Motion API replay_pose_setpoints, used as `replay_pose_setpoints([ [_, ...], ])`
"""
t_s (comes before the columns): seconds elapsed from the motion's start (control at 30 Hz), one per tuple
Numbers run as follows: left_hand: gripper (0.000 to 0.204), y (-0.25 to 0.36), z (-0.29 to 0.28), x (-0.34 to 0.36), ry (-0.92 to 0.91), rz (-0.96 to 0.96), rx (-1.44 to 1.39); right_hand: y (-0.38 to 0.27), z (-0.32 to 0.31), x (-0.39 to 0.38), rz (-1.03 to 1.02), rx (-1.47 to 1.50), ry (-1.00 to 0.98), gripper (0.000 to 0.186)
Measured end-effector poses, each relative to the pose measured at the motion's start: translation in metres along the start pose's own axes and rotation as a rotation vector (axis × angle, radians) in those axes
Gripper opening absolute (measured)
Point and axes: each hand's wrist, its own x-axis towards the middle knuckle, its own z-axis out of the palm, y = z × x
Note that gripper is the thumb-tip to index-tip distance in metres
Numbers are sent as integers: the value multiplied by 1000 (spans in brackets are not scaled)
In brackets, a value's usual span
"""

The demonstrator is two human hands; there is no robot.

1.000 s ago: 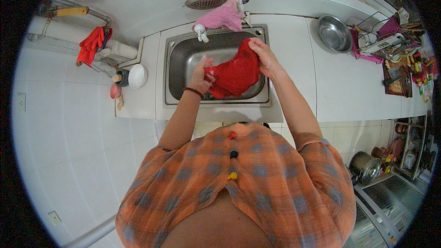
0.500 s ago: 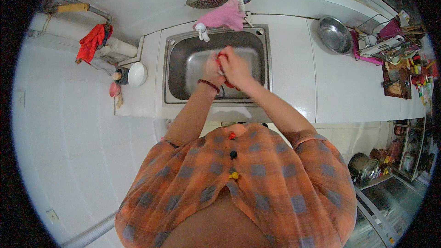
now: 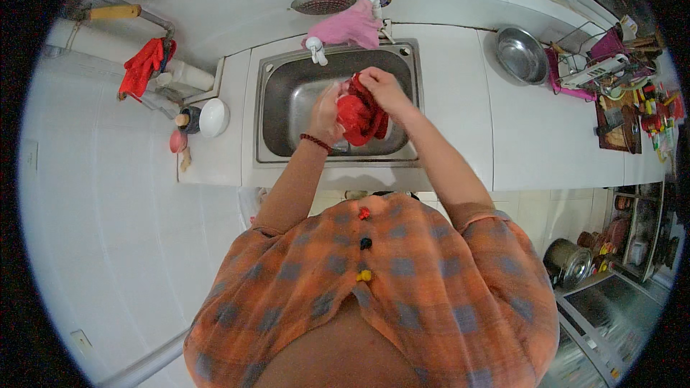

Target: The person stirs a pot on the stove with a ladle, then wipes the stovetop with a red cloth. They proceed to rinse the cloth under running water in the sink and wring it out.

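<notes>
A wet-looking red cloth [image 3: 357, 121], bunched and partly spread, hangs between my two hands over the steel sink [image 3: 264, 111]. My left hand [image 3: 328, 116], with a dark red bead bracelet at the wrist, is closed on the cloth's left side. Its fingers are slightly blurred and partly behind the fabric. At the upper right, the closed fingers of my right hand [image 3: 384, 92] grip the cloth's edge. Behind the sink, a pink cloth [image 3: 348, 29] is draped over the tap, whose white spout [image 3: 316, 50] points into the basin.
On the left of the counter are a white bowl [image 3: 214, 118] and a pink cup [image 3: 178, 141]. Red gloves [image 3: 144, 68] hang from a pipe. To the right stand a metal basin [image 3: 522, 56] and a dish rack [image 3: 586, 75]. A skimmer [image 3: 323, 3] hangs on the wall.
My hands have moved apart from a tight clasp. The red cloth, mostly hidden between them before, now hangs opened out. My right hand has shifted a little to the right.
</notes>
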Motion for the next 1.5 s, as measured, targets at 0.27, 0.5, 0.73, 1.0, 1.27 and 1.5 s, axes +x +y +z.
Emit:
replay_pose_setpoints([
  [0.27,35,19,8,-10,-276,-136,224,-56,-39,-18,179,511,-356,23],
  [0.5,33,9,3,-11,-151,-181,-184,-2,-47,-10,174,-8,-234,22],
  [0.73,30,-33,-16,14,126,-174,10,-23,51,-51,-361,-686,30,30],
  [1.0,25,-52,-29,24,48,-161,-82,-13,46,-32,-448,-748,207,41],
  [1.27,29,-19,43,-20,201,-140,218,-2,14,-11,-283,-795,254,39],
  [1.5,32,-55,-39,21,-424,-116,-106,-15,62,-52,-435,-728,155,32],
])
